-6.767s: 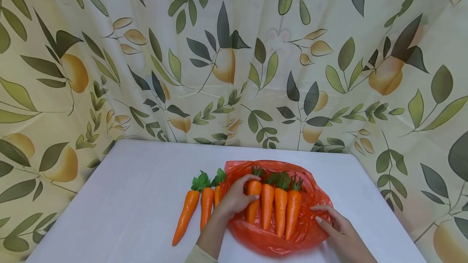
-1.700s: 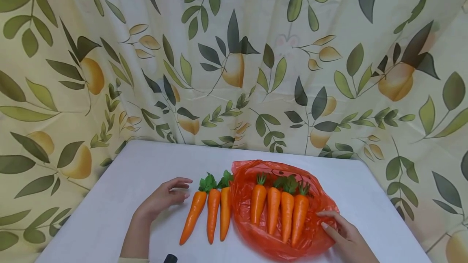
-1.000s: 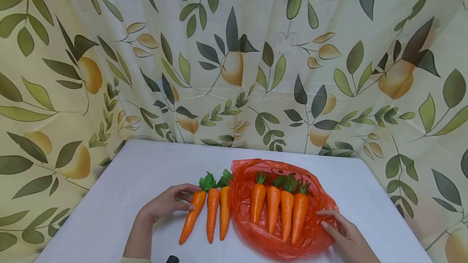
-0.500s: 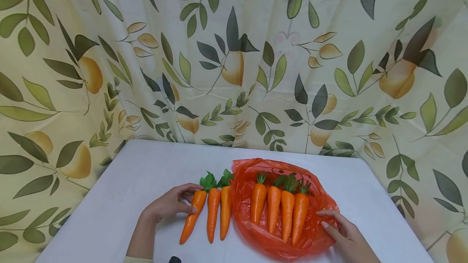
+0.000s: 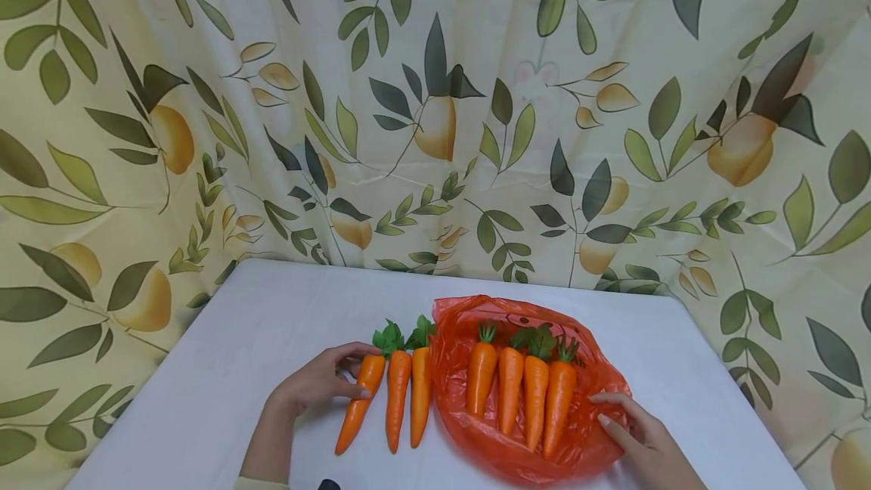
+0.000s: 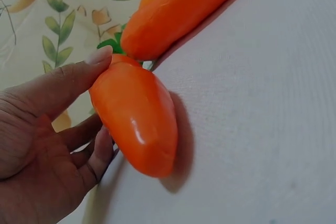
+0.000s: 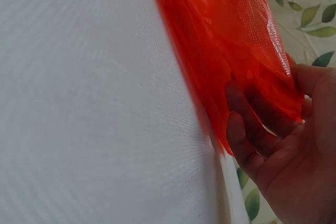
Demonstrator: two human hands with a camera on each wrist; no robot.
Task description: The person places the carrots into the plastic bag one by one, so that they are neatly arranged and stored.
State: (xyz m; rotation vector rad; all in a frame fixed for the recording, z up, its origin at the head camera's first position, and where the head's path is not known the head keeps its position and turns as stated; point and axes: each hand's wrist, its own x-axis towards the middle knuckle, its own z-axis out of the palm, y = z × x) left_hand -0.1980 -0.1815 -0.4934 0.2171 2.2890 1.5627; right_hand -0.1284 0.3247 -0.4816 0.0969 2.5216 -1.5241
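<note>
In the head view, my left hand (image 5: 316, 380) pinches the leftmost carrot (image 5: 361, 403) near its leafy top, thumb on one side and fingers on the other. Seen from the left wrist, that carrot (image 6: 139, 119) lies on the white surface, tip toward the camera. Two more carrots lie beside it, a middle one (image 5: 397, 399) and one (image 5: 420, 407) next to the bag. My right hand (image 5: 643, 433) holds the right edge of a red plastic bag (image 5: 449, 441), its mouth spread wide. Several carrots (image 5: 535, 403) with green tops lie side by side in the bag.
A white cloth-covered table (image 5: 272, 308) carries everything. Behind it and at both sides hangs a leaf-and-fruit patterned curtain (image 5: 435, 210). A small black object (image 5: 330, 485) shows at the bottom edge, mostly cut off.
My left hand has let go of a carrot in the bag, moved left and taken hold of the leftmost loose carrot. My right hand has stayed at the bag's edge.
</note>
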